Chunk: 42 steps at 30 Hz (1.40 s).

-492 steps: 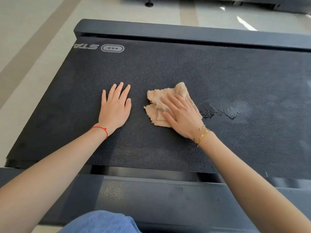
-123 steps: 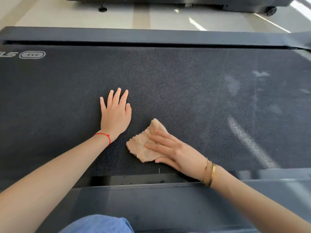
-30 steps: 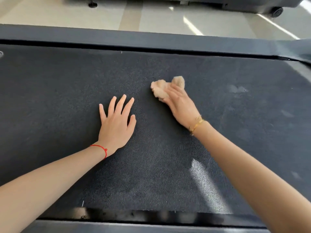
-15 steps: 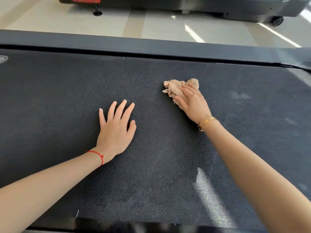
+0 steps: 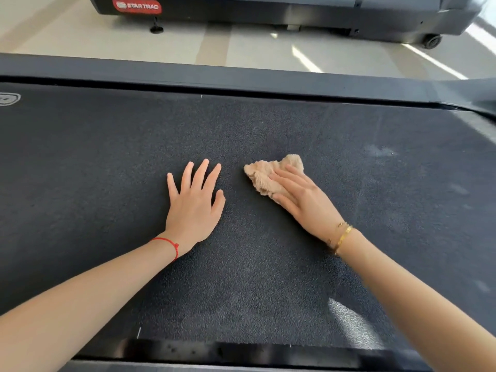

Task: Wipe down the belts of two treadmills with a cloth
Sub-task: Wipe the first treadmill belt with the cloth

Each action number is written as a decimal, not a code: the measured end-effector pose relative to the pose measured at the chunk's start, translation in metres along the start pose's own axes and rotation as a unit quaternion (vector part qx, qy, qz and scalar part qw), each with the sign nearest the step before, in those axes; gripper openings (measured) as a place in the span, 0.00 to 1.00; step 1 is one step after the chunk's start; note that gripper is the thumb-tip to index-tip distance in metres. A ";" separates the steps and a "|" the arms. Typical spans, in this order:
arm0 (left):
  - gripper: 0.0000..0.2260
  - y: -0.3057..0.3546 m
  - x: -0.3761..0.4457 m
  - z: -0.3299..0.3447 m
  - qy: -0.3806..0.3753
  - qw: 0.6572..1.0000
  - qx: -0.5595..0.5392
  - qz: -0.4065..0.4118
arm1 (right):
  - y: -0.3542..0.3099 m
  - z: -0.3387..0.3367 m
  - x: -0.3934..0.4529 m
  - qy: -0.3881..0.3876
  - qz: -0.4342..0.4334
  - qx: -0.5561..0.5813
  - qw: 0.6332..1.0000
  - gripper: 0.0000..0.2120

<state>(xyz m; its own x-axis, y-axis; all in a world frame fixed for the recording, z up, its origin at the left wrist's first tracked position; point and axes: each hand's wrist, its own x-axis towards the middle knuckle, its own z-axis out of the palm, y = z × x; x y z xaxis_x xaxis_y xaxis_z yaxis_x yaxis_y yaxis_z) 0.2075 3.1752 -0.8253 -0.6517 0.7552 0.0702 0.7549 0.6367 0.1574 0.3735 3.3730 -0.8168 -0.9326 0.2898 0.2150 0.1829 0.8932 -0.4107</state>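
Bright daylight fills the room. Sun streaks slant across the pale floor (image 5: 303, 59), and one glaring patch lies on the belt (image 5: 349, 320) below the right grip (image 5: 300, 196). Soft, short shadows sit under both the right and the left grip (image 5: 193, 208). The wide lens bows the far rail (image 5: 241, 76). The edges look slightly soft; the centre is sharp.

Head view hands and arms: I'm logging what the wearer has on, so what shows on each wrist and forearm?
Both forearms are bare, no sleeves. The left hand has a thin red string bracelet at the wrist. The right hand has thin gold bangles at the wrist. No gloves or rings are visible.
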 end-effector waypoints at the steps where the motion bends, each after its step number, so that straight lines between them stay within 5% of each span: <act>1: 0.30 0.000 0.000 0.000 0.001 1.000 0.001 0.000 | 0.005 -0.001 0.004 0.004 0.010 -0.009 1.000 0.22; 10: 0.29 0.000 0.000 0.002 0.007 1.000 0.014 0.002 | 0.048 -0.007 0.125 0.026 0.131 -0.077 0.988 0.15; 19: 0.28 0.000 0.002 0.002 0.006 1.000 0.027 0.000 | 0.014 0.027 0.234 0.005 0.110 -0.132 0.985 0.16; 24: 0.28 0.000 0.002 0.001 0.004 1.000 0.030 -0.002 | 0.046 0.017 0.208 0.017 0.049 -0.091 0.994 0.18; 42: 0.29 0.000 0.001 0.000 0.013 1.000 -0.011 -0.008 | 0.049 -0.019 0.073 0.059 0.092 -0.016 0.994 0.15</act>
<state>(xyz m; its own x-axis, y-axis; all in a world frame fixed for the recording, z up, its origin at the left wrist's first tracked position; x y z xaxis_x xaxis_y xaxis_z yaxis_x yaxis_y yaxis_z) 0.2075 3.1759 -0.8247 -0.6658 0.7403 0.0926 0.7425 0.6452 0.1802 0.3206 3.4441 -0.8041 -0.8397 0.4861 0.2420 0.3588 0.8312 -0.4246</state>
